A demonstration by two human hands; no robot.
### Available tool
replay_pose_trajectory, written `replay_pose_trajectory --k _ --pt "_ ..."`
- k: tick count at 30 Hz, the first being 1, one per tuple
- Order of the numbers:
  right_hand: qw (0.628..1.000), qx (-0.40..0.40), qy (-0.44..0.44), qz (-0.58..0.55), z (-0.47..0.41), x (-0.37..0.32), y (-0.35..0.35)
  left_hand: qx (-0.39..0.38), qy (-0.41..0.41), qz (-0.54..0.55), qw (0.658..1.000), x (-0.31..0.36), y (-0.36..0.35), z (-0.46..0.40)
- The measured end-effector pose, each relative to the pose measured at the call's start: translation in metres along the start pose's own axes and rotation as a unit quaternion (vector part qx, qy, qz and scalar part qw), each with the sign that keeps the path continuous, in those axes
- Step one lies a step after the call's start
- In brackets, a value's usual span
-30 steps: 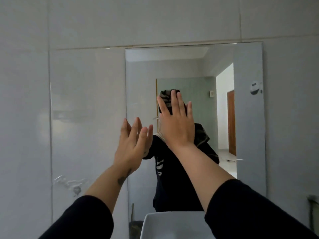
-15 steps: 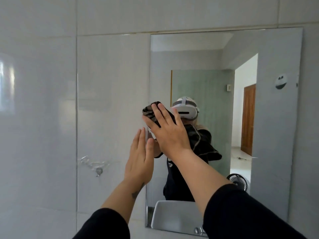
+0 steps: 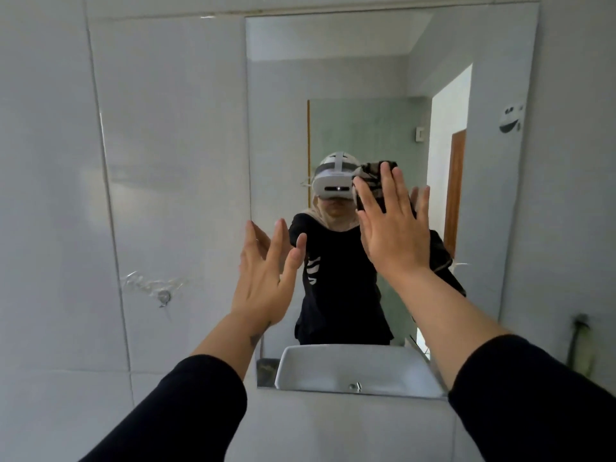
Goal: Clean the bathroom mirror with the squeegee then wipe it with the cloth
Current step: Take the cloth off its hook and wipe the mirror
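Note:
The rectangular bathroom mirror (image 3: 366, 78) hangs on a grey tiled wall straight ahead. My right hand (image 3: 393, 235) lies flat with spread fingers and presses a dark patterned cloth (image 3: 370, 176) against the middle of the glass. Only the cloth's top edge shows above my fingers. My left hand (image 3: 266, 278) is raised at the mirror's left edge, fingers apart, holding nothing. No squeegee is in view.
A small black-and-white sticker (image 3: 511, 118) sits high on the mirror's right side. A clear wall hook (image 3: 163, 296) is fixed to the tile at the left. A dark object (image 3: 580, 345) hangs on the wall at lower right. The mirror reflects a white sink (image 3: 350, 368).
My right hand has slid the cloth rightwards across the glass. My left hand has opened its fingers wider near the mirror's left edge. The view has dropped, showing the mirror's bottom edge.

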State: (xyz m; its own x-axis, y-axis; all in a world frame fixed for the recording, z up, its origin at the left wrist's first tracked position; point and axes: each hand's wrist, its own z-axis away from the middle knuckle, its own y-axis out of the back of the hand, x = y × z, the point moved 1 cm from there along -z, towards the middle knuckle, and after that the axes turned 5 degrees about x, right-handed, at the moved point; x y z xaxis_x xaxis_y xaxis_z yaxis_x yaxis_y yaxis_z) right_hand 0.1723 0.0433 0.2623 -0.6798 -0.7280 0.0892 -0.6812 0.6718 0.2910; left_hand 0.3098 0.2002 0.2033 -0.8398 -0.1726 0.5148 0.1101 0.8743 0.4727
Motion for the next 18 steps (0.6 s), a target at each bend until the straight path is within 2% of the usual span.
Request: replay_pose_trajectory --k 10,14,18 --pt "0.984 0.063 -0.166 -0.004 0.051 0.087 -0.002 0.042 -0.016 -0.118 0.992 0.002 -0.021 0.002" --pt "0.974 0.084 -0.210 -0.003 0.071 0.094 -0.010 0.060 -0.043 -0.187 0.980 -0.006 -0.027 -0.001" --pt "0.973 0.087 -0.214 -0.009 0.066 0.082 -0.011 0.055 -0.069 -0.213 0.973 -0.005 -0.026 -0.002"
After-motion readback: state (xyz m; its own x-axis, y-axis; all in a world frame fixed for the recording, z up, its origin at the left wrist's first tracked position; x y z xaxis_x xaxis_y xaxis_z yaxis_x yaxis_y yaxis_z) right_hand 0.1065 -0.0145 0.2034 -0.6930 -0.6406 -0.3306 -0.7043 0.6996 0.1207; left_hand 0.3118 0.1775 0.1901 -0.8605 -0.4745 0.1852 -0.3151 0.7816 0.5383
